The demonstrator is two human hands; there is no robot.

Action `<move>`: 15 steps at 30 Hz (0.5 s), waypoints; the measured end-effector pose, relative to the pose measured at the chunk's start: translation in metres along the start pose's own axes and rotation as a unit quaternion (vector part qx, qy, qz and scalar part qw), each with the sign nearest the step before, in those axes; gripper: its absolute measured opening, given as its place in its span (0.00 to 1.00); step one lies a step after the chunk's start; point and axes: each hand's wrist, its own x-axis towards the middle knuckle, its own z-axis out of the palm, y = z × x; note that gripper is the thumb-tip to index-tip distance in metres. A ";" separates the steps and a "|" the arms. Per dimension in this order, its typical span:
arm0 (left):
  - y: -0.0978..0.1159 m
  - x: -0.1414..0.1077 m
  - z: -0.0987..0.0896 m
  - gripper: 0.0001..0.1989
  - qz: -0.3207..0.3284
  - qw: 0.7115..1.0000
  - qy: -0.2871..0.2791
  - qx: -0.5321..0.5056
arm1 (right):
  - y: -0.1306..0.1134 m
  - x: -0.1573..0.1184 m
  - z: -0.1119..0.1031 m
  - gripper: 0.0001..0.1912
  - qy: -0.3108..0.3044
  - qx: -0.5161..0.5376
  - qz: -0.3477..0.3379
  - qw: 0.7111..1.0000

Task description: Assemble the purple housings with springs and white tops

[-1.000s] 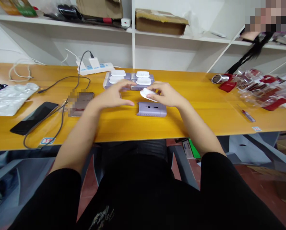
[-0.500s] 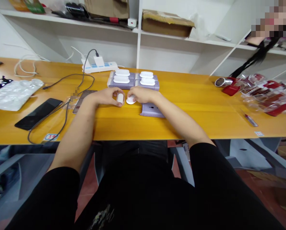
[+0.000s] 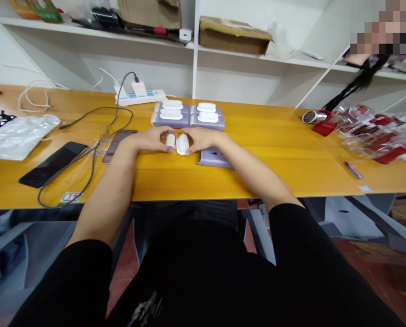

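Note:
My left hand [image 3: 155,139] is closed around a small clear-edged piece with a white rounded block [image 3: 170,140] in it. My right hand [image 3: 200,140] grips a white oval piece [image 3: 182,144] by its edges, its inner face turned up. The two pieces sit side by side, nearly touching, just above the table. Beneath my right wrist lies a flat purple case [image 3: 214,157], partly covered by the forearm. Behind my hands, white oval brush-like pieces [image 3: 171,113] rest in pairs on two purple boxes [image 3: 207,123].
Phones [image 3: 53,164] and a dark cable [image 3: 94,160] lie at left, near a bubble-wrap bag [image 3: 21,136]. A power strip [image 3: 142,97] stands at the back. Red plastic-wrapped items [image 3: 376,131] are heaped at right, with a small screwdriver-like tool [image 3: 353,169] before them. Shelves rise behind.
My right hand has turned the white oval piece more upright, so its inner face shows, and brought it closer to the piece in my left hand. The left hand has barely moved.

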 end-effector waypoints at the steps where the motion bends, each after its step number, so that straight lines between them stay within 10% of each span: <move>1: 0.000 0.000 0.000 0.51 0.001 1.000 0.000 -0.001 | -0.002 0.002 0.002 0.49 0.002 -0.009 0.006 1.000; 15: -0.010 0.003 0.001 0.50 -0.009 0.996 0.078 0.030 | -0.006 0.023 0.013 0.51 0.061 -0.020 -0.008 0.998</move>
